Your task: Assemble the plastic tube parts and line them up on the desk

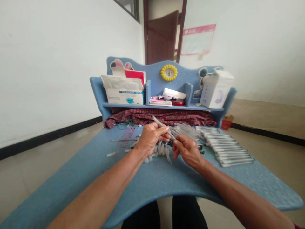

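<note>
A slim translucent pen (pixel 157 121) slants between my hands above the middle of the desk. My left hand (pixel 152 135) pinches it along its upper part, and my right hand (pixel 187 149) grips its lower end with thumb and fingers. Below them lies a heap of short clear pen caps (pixel 162 149), partly hidden by my hands. Just behind is a pile of clear pen barrels (pixel 186 131). Small black parts (pixel 201 149) show beside my right hand. To the right, assembled-looking pens (pixel 230 148) lie side by side in a row.
The blue desk (pixel 95 190) has a curved front edge. Across its back runs a shelf (pixel 152 106) with a mask box (pixel 125 96), a white carton (pixel 217 90) and a yellow clock (pixel 169 73). Checked cloth (pixel 162 116) is bunched under the shelf. One loose cap (pixel 111 154) lies left.
</note>
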Demonstrator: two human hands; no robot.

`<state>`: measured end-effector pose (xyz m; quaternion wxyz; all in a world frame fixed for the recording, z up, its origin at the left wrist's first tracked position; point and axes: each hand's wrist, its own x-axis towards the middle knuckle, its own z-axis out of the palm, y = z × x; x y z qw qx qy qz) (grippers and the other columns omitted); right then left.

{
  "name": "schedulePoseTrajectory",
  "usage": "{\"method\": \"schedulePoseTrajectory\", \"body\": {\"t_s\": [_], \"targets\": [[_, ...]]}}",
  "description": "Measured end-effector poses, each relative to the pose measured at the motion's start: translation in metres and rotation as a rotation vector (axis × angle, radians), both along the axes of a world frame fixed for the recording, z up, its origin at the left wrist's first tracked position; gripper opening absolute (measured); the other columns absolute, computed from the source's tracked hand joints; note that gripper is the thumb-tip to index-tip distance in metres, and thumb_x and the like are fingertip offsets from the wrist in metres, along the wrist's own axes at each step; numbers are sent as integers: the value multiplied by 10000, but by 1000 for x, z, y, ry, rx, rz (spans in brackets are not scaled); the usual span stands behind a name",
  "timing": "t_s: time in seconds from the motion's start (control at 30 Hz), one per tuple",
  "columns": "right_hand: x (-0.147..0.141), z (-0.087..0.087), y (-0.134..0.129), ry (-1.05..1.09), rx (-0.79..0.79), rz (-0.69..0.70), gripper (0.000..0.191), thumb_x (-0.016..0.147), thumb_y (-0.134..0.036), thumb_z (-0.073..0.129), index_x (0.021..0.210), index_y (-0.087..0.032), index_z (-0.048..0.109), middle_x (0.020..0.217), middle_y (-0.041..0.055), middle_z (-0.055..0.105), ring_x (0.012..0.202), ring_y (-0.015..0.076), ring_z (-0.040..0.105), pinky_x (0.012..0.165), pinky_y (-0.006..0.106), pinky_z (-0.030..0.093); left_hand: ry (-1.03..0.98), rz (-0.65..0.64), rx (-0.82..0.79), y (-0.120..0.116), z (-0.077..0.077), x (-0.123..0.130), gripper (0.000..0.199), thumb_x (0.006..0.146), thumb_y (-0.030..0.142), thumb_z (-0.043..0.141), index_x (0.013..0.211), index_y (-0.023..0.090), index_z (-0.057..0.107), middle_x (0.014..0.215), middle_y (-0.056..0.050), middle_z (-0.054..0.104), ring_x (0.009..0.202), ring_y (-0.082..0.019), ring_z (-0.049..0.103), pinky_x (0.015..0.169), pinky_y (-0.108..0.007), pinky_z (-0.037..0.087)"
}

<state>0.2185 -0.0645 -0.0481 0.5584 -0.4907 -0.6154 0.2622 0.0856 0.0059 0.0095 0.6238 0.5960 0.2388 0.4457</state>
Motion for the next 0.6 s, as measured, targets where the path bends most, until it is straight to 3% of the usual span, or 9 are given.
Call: {"method": "schedulePoseTrajectory", "body": {"t_s": [0.13,0.27,0.4,0.5,0.6], "targets": [[-1,6,4,-25,4,30,258,878,-411,419,797,-177,490,654,-18,546,430,86,547,420,209,411,-5,59,47,0,4,-1,191,633,262,702,692,107,607,595,-11,618,498,-103,578,466,-211,502],[2,11,7,-247,100,-53,258,882,-382,428,814,-174,565,636,-21,520,501,83,527,483,203,420,38,102,85,4,7,-2,242,607,304,721,694,107,611,552,0,599,474,-100,553,449,-202,472],[5,18,6,-456,264,-159,245,895,-315,418,1013,-176,582,694,-1,576,590,101,537,579,216,440,130,124,140,12,9,-7,275,644,366,693,626,116,580,465,17,544,402,-75,479,392,-175,383],[2,28,0,-695,378,-250,288,889,-209,393,1138,-182,535,794,39,623,697,129,567,650,236,435,240,19,64,16,10,-12,313,649,399,677,571,135,526,396,38,484,341,-61,410,352,-167,303],[-4,40,-7,-999,370,-294,407,852,-127,394,1246,-207,454,825,47,627,694,143,568,613,243,406,385,-129,9,16,11,-15,329,630,410,669,535,144,501,351,50,430,305,-52,348,328,-166,233]]}}
